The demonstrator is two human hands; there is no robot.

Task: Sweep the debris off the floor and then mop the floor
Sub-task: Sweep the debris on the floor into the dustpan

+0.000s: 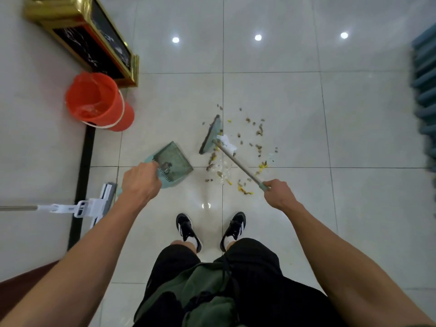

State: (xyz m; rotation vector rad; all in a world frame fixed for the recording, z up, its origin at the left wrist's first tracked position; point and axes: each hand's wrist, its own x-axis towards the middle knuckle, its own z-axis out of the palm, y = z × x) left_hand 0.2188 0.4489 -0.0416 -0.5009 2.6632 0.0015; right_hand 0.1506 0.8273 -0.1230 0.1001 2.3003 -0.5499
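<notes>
My left hand [141,181] grips the handle of a teal dustpan [175,165] that rests tilted on the floor, with a few brown bits inside it. My right hand [279,193] is closed around the end of a broom handle [238,162]. The teal broom head [210,135] stands on the tiles just right of the dustpan, apart from it. Brown and yellow debris [258,133], a crumpled white paper [226,142] and a clear wrapper [223,168] lie scattered right of and below the broom head.
An orange bucket [99,101] lined with an orange bag stands at the left, before a gold-framed black cabinet [94,41]. A white flat mop [94,206] leans in from the left. A teal ribbed object [425,86] lines the right edge. My black shoes [211,228] are below.
</notes>
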